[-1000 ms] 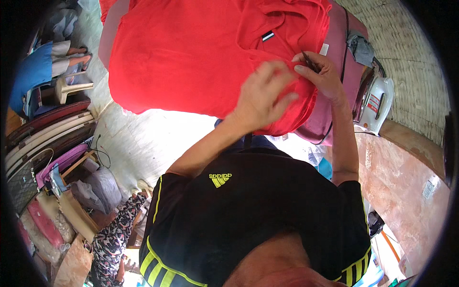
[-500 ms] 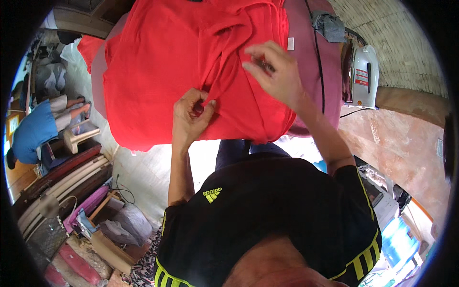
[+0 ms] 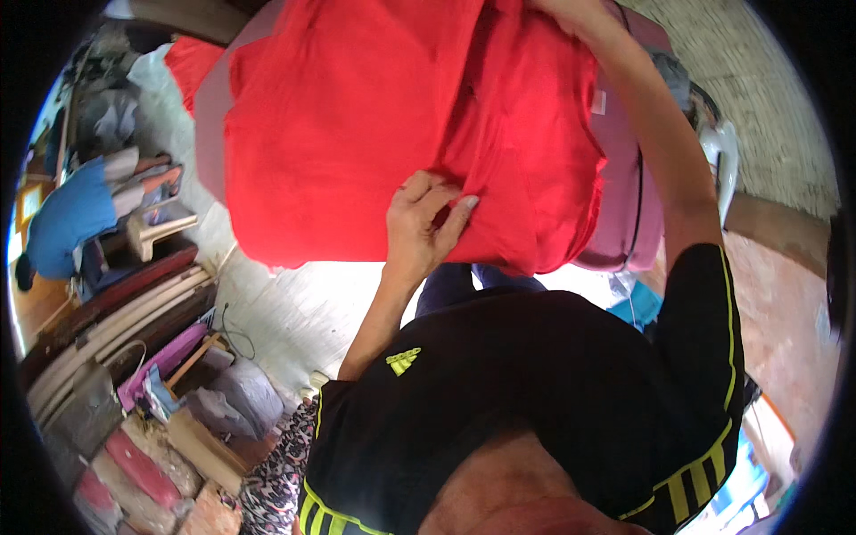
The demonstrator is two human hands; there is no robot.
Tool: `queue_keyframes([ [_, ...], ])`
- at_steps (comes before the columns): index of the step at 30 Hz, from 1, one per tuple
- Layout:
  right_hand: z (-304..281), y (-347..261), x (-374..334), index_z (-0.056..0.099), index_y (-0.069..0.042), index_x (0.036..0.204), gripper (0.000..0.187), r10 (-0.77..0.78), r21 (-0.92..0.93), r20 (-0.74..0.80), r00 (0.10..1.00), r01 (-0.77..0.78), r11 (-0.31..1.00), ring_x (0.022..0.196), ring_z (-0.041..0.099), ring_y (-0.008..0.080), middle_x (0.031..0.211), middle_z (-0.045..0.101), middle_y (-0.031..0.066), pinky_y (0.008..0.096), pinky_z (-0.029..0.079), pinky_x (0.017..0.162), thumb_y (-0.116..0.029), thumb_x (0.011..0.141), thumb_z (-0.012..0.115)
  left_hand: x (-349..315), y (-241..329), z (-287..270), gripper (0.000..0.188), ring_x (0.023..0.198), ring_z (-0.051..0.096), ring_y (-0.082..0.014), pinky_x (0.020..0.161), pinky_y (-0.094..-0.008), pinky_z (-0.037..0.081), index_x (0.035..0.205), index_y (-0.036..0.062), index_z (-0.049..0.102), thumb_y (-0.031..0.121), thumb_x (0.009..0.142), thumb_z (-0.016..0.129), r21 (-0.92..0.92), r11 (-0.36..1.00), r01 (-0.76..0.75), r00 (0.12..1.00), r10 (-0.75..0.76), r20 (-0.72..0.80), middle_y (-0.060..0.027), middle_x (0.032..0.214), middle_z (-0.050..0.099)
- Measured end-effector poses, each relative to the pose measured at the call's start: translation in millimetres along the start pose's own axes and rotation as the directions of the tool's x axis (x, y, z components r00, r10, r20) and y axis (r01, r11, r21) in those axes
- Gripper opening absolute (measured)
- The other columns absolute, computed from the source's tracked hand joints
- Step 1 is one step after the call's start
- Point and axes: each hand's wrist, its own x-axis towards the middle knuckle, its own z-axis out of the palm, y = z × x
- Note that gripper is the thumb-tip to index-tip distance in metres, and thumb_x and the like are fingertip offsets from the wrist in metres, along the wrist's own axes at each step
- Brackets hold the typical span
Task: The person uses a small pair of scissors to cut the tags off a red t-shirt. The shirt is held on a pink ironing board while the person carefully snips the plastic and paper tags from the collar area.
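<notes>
A large red cloth (image 3: pixel 339 134) lies over a mauve-covered padded board (image 3: pixel 631 236) in front of me. A raised fold runs lengthwise down the cloth, right of its middle. My left hand (image 3: pixel 422 217) is closed in a pinch on the near end of that fold, thumb against fingers. My right arm stretches away along the board's right side. At the far edge of the picture is my right hand (image 3: pixel 571 12), by the far part of the cloth. Its fingers are mostly cut off, so their grip is hidden.
A white appliance resembling an iron (image 3: pixel 724 160) stands right of the board, near a crumpled grey cloth (image 3: pixel 673 80). A black cord (image 3: pixel 638 201) runs down the board's right side. At left, another person in a blue shirt (image 3: pixel 76 218) bends near a small stool (image 3: pixel 162 225).
My right hand has moved from above the cloth's right part to the far edge. My left hand has shifted right in the picture, still pinching. The bunched fold now lies straighter.
</notes>
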Motion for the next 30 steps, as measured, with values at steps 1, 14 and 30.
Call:
queue_keyframes([
  [1,-12.8,-1.0,2.2,0.058,-0.008,0.090,0.022,0.159,0.191,-0.099,0.982,-0.138,0.972,0.048,0.041,0.0096,0.064,0.051,-0.0011,0.0279,0.032,0.043,-0.028,0.095,0.065,0.0,-0.8,3.3,0.016,0.075,0.062,-0.0254,0.066,-0.0346,0.049,0.082,-0.0003,0.069,0.009,0.077,0.082,-0.018,1.000,0.008,1.000,-0.009,-0.027,-0.0120,0.085,0.064],
  [14,-1.4,-28.4,-21.6,0.063,-0.002,0.099,0.020,-0.091,0.065,-0.036,0.995,0.093,0.994,0.058,0.052,0.0122,0.075,0.062,0.0031,0.0265,0.045,0.054,-0.021,0.100,0.057,13.3,1.1,-24.6,0.015,0.062,0.058,-0.0209,0.059,-0.0319,0.048,0.097,0.0027,0.064,0.001,0.083,0.068,0.057,0.969,0.241,0.965,-0.245,0.094,-0.0113,0.078,0.060],
  [30,69.0,48.6,-290.9,0.070,-0.005,0.100,0.020,-0.118,-0.551,-0.520,0.846,-0.227,0.803,0.082,0.071,0.0228,0.095,0.069,0.0098,0.0348,0.058,0.069,-0.012,0.083,0.077,88.1,22.7,43.8,0.019,0.087,0.061,-0.0298,0.078,-0.0382,0.050,0.100,0.0035,0.070,0.003,0.081,0.072,-0.047,0.873,-0.486,0.791,0.462,0.400,-0.0130,0.099,0.061],
])
